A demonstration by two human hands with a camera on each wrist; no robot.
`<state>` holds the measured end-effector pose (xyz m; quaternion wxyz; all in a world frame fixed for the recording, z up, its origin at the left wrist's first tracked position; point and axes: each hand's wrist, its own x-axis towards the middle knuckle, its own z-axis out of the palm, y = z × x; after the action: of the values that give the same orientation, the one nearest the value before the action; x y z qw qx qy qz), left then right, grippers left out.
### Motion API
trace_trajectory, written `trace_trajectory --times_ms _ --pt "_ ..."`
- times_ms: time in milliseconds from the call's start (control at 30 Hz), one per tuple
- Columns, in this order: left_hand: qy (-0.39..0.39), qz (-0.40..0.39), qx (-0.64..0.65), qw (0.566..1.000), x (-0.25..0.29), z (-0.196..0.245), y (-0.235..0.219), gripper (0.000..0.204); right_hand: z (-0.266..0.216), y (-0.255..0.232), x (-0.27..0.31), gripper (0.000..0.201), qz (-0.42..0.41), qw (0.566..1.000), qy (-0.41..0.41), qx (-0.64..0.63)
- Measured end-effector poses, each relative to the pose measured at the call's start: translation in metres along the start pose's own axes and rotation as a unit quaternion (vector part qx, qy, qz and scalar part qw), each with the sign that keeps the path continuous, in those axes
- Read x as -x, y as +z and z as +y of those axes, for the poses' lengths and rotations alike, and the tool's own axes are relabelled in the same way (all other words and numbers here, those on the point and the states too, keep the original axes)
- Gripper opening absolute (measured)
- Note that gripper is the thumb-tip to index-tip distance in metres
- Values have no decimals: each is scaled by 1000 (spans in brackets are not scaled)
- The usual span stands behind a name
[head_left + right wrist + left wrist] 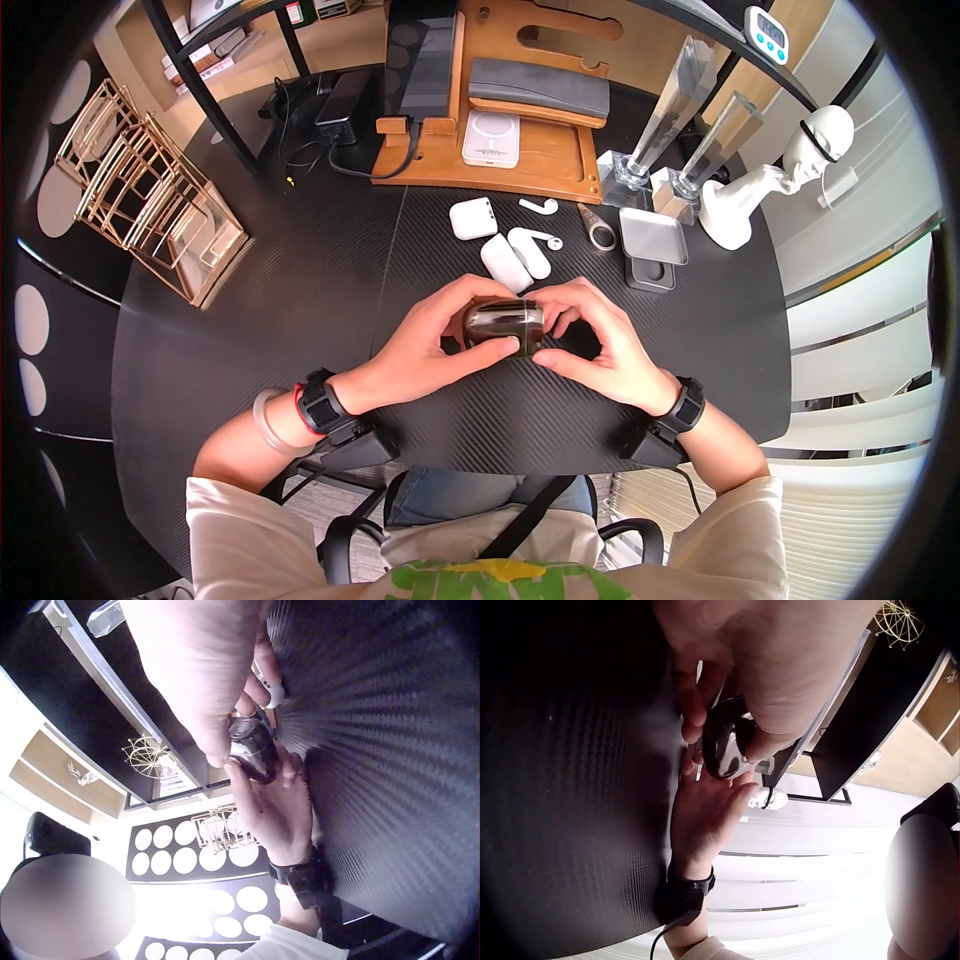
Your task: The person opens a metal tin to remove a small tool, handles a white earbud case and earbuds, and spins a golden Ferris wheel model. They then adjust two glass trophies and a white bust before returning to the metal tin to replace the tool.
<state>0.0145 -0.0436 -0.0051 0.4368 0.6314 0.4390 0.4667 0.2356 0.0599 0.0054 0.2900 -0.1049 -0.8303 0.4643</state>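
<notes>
Evidently, in the head view, the left hand (425, 345) wraps one end of a glossy dark case (500, 318), its thumb along the near side, while the right hand (605, 345) pinches the other end between thumb and fingers. The case is held just above the worktop (300, 255), near its front edge; gripping both ends probably steadies it and leaves the middle accessible. White cases and earbuds (545, 207) lie beyond, perhaps spread out so each stays easy to reach. The pale power bank (491, 138) has tiny marks near its lower edge, and the timer (767, 35) shows digits, both too small to read. The green-and-yellow shirt print (490, 580) is cut off by the frame.

Seen from the left wrist, the case sits between the hands, its shiny surface showing reflections, with no brand readable.

From the right wrist, its rounded body is partly covered by fingers; no label can be made out.
</notes>
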Motion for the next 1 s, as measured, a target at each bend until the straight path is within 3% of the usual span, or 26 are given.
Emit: trace_trajectory --times_ms 100,233,333,500,633,800,867,900,1000 --pt "-11 1 -101 995 0 13 -2 38 2 2 0 47 -6 1000 12 7" --pt "-22 -5 -126 992 1 16 1 36 2 5 2 43 -4 999 43 -31" --pt "-23 22 -65 997 1 11 3 37 -2 4 2 43 -15 997 70 -35" --pt "-102 -2 46 994 0 16 5 36 -4 5 3 41 -27 996 79 -45" --pt "-76 -9 38 996 0 11 7 35 -3 9 3 38 1 996 67 -58" --pt "-117 55 115 985 1 13 6 30 -4 5 6 36 25 993 100 -62" --pt "-110 67 131 983 2 10 2 28 -11 2 2 37 86 969 154 -171" --pt "-124 58 157 978 1 9 -1 29 -8 3 2 37 86 970 154 -170" --pt "-145 36 200 968 -1 11 -2 30 6 6 2 39 77 981 50 -172"
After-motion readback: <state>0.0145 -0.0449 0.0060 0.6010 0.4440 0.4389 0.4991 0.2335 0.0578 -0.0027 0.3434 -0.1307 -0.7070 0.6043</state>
